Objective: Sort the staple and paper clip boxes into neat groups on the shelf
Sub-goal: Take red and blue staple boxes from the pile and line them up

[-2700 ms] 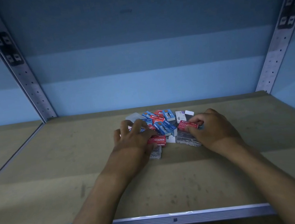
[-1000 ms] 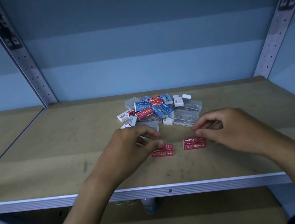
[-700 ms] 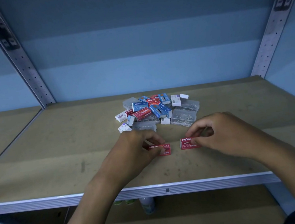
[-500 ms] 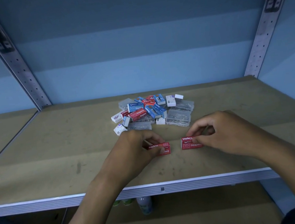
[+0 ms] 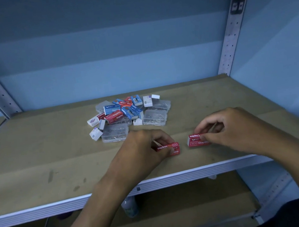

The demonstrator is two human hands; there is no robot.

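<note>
**At the shelf's front edge: two pairs of red boxes in hand**

Near the front lip of the shelf (image 5: 38,164), the left hand (image 5: 140,152) curls its fingers (image 5: 164,139) over the left red staple boxes (image 5: 169,147), which look like two stacked; the right hand (image 5: 228,132) pinches the right red staple boxes (image 5: 197,140), also seemingly a pair, between thumb and fingertips. The two pairs sit close together but apart.

These cardboard boxes are likely light for their size yet dense, stiff and square-edged, so a pinch across the long sides should hold; stacked ones may slide on each other.

Behind, the mixed pile (image 5: 128,114) holds roughly three more red boxes, about five blue ones, around five small white boxes and about four clear plastic cases (image 5: 115,132) of clips. Overlaps make these counts uncertain. The clear cases are probably smoother and more brittle.
</note>
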